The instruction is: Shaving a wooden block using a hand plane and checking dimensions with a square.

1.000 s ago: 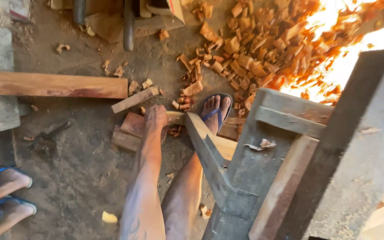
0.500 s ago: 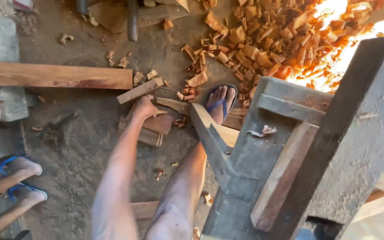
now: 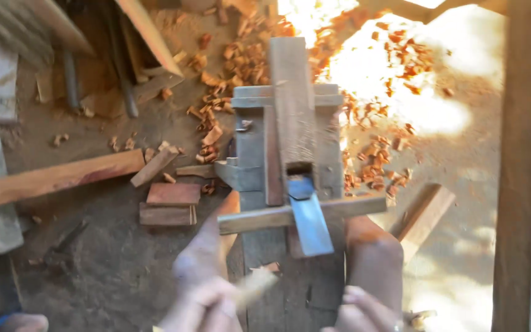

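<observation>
Two hands show at six o'clock: the left hand [image 3: 207,289] and the right hand [image 3: 364,313]. One wooden plane [image 3: 293,160] with one metal blade [image 3: 310,221] sits at the centre. Two flat wood blocks [image 3: 170,204] lie at nine o'clock beside one long plank [image 3: 50,178]; the wood chips [image 3: 376,74] at twelve are too many to count.

Both hands are bare; right hand [image 3: 364,310] wears a finger ring.

Both hands [image 3: 207,301] [image 3: 364,313] low, fingers curled
</observation>
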